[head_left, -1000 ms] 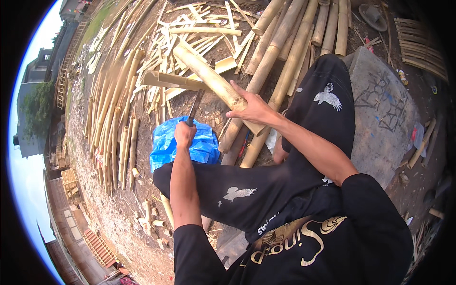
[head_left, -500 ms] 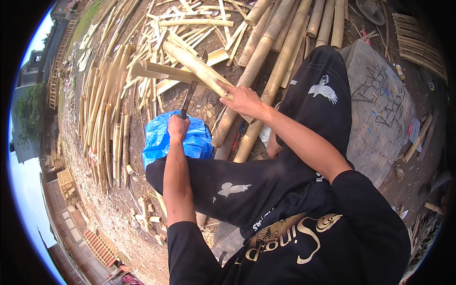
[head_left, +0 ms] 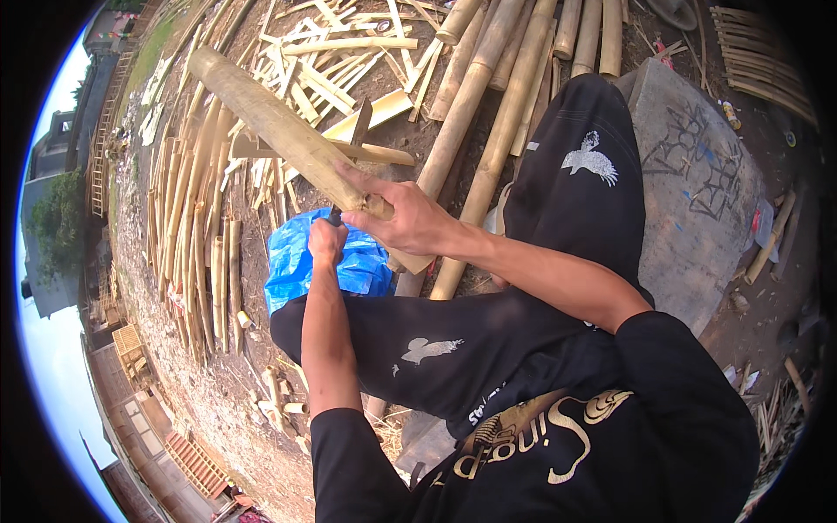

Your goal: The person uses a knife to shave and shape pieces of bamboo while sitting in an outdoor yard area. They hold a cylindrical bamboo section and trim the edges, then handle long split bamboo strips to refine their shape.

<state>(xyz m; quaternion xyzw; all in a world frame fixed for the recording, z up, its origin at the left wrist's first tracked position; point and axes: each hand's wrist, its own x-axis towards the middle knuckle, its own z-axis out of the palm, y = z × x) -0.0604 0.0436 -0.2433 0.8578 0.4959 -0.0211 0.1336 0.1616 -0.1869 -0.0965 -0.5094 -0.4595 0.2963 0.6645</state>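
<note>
My left hand point(head_left: 327, 241) is closed around the dark handle of a machete point(head_left: 360, 125). Its blade passes behind a length of bamboo point(head_left: 270, 122), and the tip shows beyond it. The near end of that bamboo is gripped by my right hand point(head_left: 403, 216), thumb and fingers around it; the far end points up and to the left. A flat pale piece point(head_left: 413, 261) shows just below my right hand; whether I hold it too, I cannot tell. Another split bamboo piece point(head_left: 388, 155) lies crosswise behind the held length and the blade.
A blue plastic sheet point(head_left: 288, 261) lies beyond my left knee. Long bamboo poles point(head_left: 501, 148) stretch away ahead, beside scattered split strips point(head_left: 349, 44). More poles point(head_left: 179, 200) are stacked at left. A grey concrete slab point(head_left: 689, 183) stands at my right.
The bamboo in my right hand has moved left, its far end reaching farther up-left. My right hand has come lower and nearer my left, which stays around the machete handle.
</note>
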